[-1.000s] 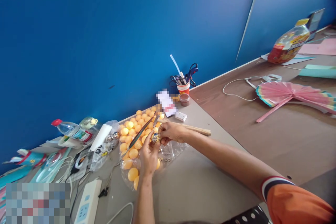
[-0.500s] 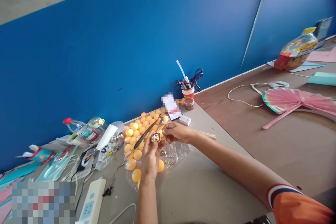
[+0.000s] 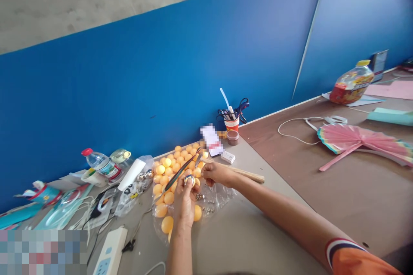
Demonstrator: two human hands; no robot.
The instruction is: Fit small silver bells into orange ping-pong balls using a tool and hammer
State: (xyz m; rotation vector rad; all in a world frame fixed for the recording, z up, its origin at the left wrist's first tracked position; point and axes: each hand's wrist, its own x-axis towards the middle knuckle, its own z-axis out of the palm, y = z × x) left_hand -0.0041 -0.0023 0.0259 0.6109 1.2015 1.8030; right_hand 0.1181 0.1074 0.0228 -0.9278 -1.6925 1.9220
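So, shiny rnd ball (image 3: 190,178) in L hand (image 3: 185,204), smooth orange balls (image 3: 169,198)

Table (image 3: 232,234): bag (image 3: 223,195) of orange balls (image 3: 168,198), power strip (image 3: 112,247).

Small round ball (image 3: 189,179), shiny, with silver and dark patches: I am holding it up in my left hand (image 3: 185,204), pinching it at the fingertips, the thumb covering part of its near side. It is resting just beside my right hand (image 3: 217,174), apart from those fingertips, its finer markings being too small to tell.
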